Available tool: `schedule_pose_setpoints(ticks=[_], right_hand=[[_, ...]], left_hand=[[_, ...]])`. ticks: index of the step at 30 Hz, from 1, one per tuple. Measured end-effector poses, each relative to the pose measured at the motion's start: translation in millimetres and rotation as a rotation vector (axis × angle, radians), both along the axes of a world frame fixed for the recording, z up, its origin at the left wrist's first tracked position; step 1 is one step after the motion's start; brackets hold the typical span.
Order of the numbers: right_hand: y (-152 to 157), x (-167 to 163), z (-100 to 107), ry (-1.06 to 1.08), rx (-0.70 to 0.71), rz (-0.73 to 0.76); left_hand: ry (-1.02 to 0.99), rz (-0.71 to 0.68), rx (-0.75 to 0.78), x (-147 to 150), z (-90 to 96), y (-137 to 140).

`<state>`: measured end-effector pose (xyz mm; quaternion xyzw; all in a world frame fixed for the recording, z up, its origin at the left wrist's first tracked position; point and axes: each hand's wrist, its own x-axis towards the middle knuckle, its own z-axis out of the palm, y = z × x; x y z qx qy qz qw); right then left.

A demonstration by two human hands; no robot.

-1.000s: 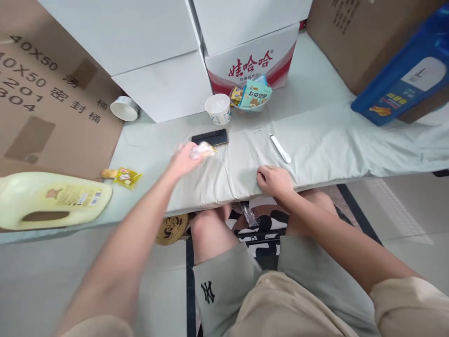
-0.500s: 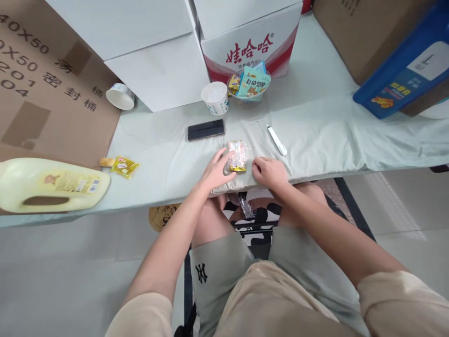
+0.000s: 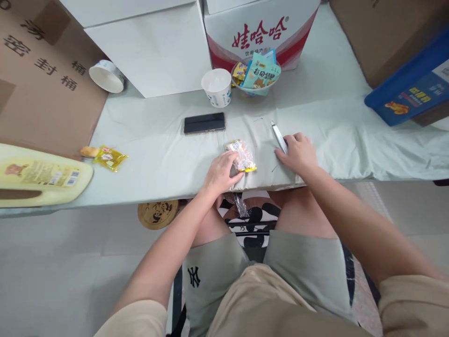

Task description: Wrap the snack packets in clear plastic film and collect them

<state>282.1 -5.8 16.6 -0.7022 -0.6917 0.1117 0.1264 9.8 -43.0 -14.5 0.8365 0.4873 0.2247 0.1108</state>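
My left hand has its thumb and fingers around the left side of a clear plastic snack packet with yellow ends, which lies near the table's front edge. My right hand closes its thumb and fingertips on the rear end of a white utility knife. The knife lies on the cloth with its tip pointing away from me. Behind the packet, to the left, lies a black phone.
A paper cup and a bowl of snack sachets stand before the white carton. At left are a paper tub, a yellow packet and a pale yellow jug. A blue container stands at right.
My right hand has moved right, from beside the packet to the utility knife, and has taken hold of its rear end. My left hand has closed in on the packet, which is now turned slightly.
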Motion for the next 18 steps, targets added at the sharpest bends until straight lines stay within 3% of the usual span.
schedule_pose_setpoints(ticks=[5,11,15,18], right_hand=[[-4,2,21,-0.037,-0.106,-0.017],[-34,-35,58,0.285,-0.208,0.046],[-42,-60,51,0.131,-0.187,0.137],[-54,-59,42,0.089,-0.215,0.152]], left_hand=[[0.086,-0.019,0.051,0,-2.6,-1],[0.103,-0.004,-0.011,4,-2.3,-1],[0.098,0.033,-0.048,7,-0.1,-3],[0.095,0.023,-0.031,7,-2.0,-4]])
